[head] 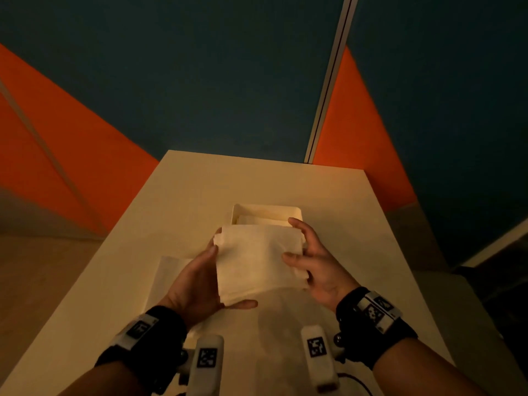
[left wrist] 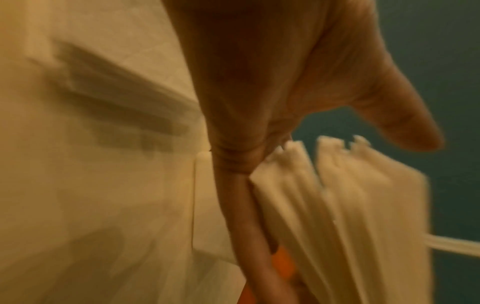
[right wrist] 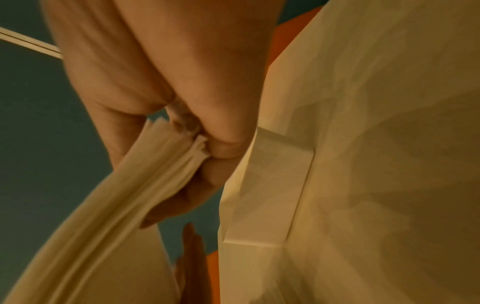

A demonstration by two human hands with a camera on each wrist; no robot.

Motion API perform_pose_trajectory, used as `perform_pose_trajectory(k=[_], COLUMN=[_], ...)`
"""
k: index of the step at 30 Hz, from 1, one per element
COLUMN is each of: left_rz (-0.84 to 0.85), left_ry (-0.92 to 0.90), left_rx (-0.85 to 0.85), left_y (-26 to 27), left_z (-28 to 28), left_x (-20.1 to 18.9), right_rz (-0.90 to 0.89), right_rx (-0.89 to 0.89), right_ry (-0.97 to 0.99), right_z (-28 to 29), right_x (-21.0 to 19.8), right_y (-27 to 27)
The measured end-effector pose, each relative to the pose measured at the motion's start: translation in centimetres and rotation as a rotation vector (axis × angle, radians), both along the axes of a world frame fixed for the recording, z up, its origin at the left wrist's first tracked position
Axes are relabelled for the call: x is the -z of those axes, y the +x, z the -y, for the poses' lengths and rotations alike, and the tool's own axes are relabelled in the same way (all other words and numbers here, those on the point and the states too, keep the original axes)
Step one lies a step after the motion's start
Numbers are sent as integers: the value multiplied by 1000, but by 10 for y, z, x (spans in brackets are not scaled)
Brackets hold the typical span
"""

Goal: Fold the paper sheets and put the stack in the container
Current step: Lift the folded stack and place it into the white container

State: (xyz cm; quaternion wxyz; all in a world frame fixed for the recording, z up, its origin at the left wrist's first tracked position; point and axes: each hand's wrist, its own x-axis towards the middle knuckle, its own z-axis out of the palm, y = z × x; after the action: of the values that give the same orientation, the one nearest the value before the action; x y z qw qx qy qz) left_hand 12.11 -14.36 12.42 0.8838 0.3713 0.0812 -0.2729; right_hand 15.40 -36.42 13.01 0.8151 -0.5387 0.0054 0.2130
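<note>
Counts on the desk point(head: 328, 195)

One container point(head: 267, 210), one folded stack point(head: 257, 261) (layers uncountable), one flat sheet point(head: 168, 278), two wrist bands.

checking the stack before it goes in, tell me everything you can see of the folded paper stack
The folded paper stack is a squarish, cream-white bundle of soft, thin-looking sheets, with layered edges showing in both wrist views. It is held in the air above the table, just in front of the white container. The left hand grips its left side, thumb along the near edge; the right hand pinches its right edge.
</note>
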Motion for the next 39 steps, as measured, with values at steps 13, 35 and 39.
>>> perform_pose_trajectory(k=[13, 35, 39], left_rz=[105, 31, 49], left_ry=[26, 445, 523], left_rx=[179, -46, -104], left_y=[15, 27, 29], left_z=[1, 31, 29], left_x=[11, 8, 9], right_rz=[157, -76, -72], right_rx=[-170, -49, -43], right_ry=[-429, -637, -644], right_z=[11, -1, 3], right_x=[0, -3, 0], right_y=[-2, 4, 6])
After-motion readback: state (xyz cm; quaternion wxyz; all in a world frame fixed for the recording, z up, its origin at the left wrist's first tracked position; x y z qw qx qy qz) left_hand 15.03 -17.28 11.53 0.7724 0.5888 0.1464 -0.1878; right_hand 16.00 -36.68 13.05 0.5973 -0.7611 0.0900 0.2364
